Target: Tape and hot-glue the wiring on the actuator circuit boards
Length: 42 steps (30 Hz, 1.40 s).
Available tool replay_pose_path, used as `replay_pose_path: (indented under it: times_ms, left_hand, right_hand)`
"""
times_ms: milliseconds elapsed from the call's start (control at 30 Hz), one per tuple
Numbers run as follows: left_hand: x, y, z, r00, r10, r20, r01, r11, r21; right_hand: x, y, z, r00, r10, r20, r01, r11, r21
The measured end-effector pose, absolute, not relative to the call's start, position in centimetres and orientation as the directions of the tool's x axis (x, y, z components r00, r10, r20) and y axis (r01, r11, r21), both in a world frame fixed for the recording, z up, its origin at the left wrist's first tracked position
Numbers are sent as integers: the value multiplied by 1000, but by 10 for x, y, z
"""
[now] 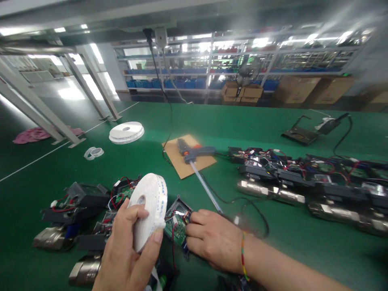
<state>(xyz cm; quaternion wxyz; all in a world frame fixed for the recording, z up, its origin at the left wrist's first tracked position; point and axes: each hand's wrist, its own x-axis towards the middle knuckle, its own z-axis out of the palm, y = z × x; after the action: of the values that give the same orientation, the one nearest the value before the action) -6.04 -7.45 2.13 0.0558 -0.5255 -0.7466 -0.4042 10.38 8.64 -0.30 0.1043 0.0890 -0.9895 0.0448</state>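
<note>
My left hand is closed round a thick roll of white tape with blue print on its edge, the thumb pressing near the rim. Just right of the roll lies a small open housing with a green circuit board and red and black wires. My right hand rests at the right side of this housing, fingers curled down against its edge. Whether those fingertips grip the housing or something small is hidden. Below the roll, a strip of white tape hangs partly out of sight.
Left of my hands sit metal-bodied units with wired housings; more line the right side. A glue gun with a long clear stick lies on cardboard. Farther back are a larger white roll, a small tape roll and a soldering-iron stand.
</note>
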Motion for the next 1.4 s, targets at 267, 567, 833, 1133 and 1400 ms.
replay_pose_path:
  times_ms: [267,567,833,1133,1400]
  left_hand:
    - [-75,-62,21,-325,800,504,892,82,445]
    - [-88,-19,33,-212,974,85,766,112,633]
    - [-84,-27,31,-226,972,-59,725,208,657]
    - [-83,-25,27,-232,971,-58,716,211,665]
    - [-83,-24,27,-227,973,-35,715,191,673]
  right_hand:
    - [107,86,-2,-964,-131,230,-147,988,-54]
    - [109,80,-5,-932,-97,349,-116,993,-33]
    - [107,80,-7,-947,-71,312,-97,993,-67]
    - [103,81,-8,-939,-150,310,-165,986,-22]
    - [101,82,-7,-933,-168,319,-169,985,24]
